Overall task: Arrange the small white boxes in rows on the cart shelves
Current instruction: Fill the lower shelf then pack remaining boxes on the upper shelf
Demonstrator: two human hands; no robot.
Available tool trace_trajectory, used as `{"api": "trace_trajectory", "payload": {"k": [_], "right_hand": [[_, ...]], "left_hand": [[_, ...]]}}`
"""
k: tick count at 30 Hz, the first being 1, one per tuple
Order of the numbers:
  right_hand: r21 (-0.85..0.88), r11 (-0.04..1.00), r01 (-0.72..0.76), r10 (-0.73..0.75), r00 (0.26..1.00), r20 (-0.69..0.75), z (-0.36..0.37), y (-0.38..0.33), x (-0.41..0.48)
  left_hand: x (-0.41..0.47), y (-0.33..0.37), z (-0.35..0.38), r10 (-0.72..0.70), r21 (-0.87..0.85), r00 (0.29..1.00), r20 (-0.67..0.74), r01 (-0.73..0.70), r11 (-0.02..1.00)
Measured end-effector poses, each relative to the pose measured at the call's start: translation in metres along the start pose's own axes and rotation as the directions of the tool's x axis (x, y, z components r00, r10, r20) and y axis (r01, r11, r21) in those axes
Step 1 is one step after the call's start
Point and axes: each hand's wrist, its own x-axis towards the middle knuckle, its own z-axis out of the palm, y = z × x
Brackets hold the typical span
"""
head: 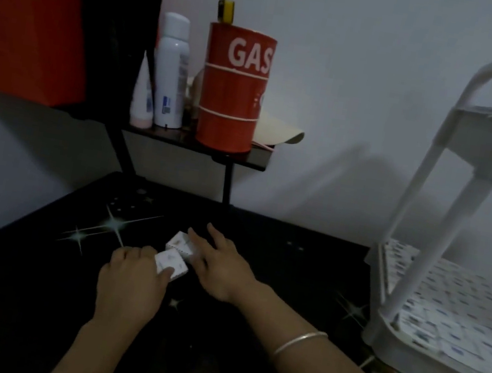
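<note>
Two small white boxes lie on the black table (pixel 11 294). My left hand (pixel 129 284) grips the nearer box (pixel 169 261), fingers curled over its left side and thumb under its front edge. The farther box (pixel 179 243) touches it at the back. My right hand (pixel 220 266) rests beside that box with fingers stretched out, the index finger lying along its right edge. A white plastic cart (pixel 449 199) stands at the right. Its lower shelf (pixel 376 334) is covered with rows of several small white boxes (pixel 457 310).
A small black stand (pixel 242 160) at the back holds a red can (pixel 234 87) marked GAS, a white spray bottle (pixel 171 71) and a smaller bottle (pixel 143 96). A red and black object (pixel 34 11) hangs at the upper left. The wall is close behind.
</note>
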Motion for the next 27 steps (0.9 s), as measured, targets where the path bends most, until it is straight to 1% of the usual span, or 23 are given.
{"api": "trace_trajectory", "payload": {"k": [1,2,3,5,6,7,10,13,15,16,18,20,22,24,26,27], "right_hand": [[-0.035,0.999,0.0,-0.001,1.0,-0.005,0.0,-0.001,0.003],[-0.036,0.999,0.0,-0.002,0.999,-0.039,-0.001,-0.002,0.005],[-0.001,1.0,-0.006,0.006,0.996,-0.095,-0.003,-0.003,0.006],[0.06,0.997,-0.043,0.053,0.983,-0.176,-0.009,-0.005,0.008],[0.068,0.995,-0.068,0.079,0.982,-0.174,-0.011,-0.005,0.008],[0.083,0.992,-0.093,0.105,0.984,-0.147,-0.014,-0.005,0.007],[0.126,0.98,-0.154,0.154,0.988,0.011,-0.027,0.0,-0.001],[0.075,0.986,-0.149,0.138,0.98,0.142,-0.046,0.013,-0.023],[0.072,0.984,-0.164,0.145,0.965,0.22,-0.056,0.022,-0.045],[0.083,0.979,-0.187,0.159,0.951,0.266,-0.061,0.027,-0.057],[0.098,0.97,-0.223,0.182,0.93,0.318,-0.068,0.034,-0.083],[0.081,0.974,-0.213,0.185,0.945,0.268,-0.076,0.041,-0.111],[0.053,0.978,-0.2,0.189,0.967,0.172,-0.087,0.047,-0.14],[0.052,0.978,-0.202,0.197,0.977,0.085,-0.103,0.051,-0.173],[0.06,0.977,-0.205,0.206,0.978,-0.012,-0.126,0.052,-0.205],[0.06,0.976,-0.207,0.211,0.975,-0.069,-0.14,0.052,-0.22]], "left_hand": [[0.0,0.0,-0.002,0.008,-0.067,1.0,-0.011,-0.009,0.998],[-0.001,0.001,-0.004,0.013,-0.132,1.0,-0.023,-0.016,0.991],[-0.001,0.002,-0.006,0.014,-0.181,0.999,-0.034,-0.02,0.983],[-0.002,0.005,-0.008,0.005,-0.22,0.999,-0.049,-0.016,0.975],[-0.002,0.006,-0.007,0.001,-0.23,0.999,-0.052,-0.012,0.973],[-0.002,0.007,-0.007,0.002,-0.236,0.998,-0.055,-0.015,0.972],[-0.002,0.007,-0.005,0.014,-0.25,0.999,-0.051,-0.027,0.968],[-0.004,0.005,0.0,0.069,-0.261,0.998,-0.01,-0.069,0.963],[-0.004,0.006,0.002,0.125,-0.285,0.992,0.027,-0.112,0.952],[-0.004,0.008,0.003,0.149,-0.333,0.987,0.061,-0.121,0.935],[-0.007,0.016,0.002,0.189,-0.495,0.969,0.161,-0.087,0.864],[-0.014,0.029,0.0,0.242,-0.619,0.938,0.25,-0.037,0.785],[-0.024,0.049,-0.003,0.32,-0.668,0.907,0.273,-0.061,0.742],[-0.034,0.078,-0.013,0.382,-0.714,0.894,0.233,-0.109,0.691],[-0.041,0.111,-0.031,0.446,-0.784,0.88,0.163,-0.159,0.6],[-0.045,0.129,-0.045,0.494,-0.81,0.862,0.116,-0.206,0.548]]}}
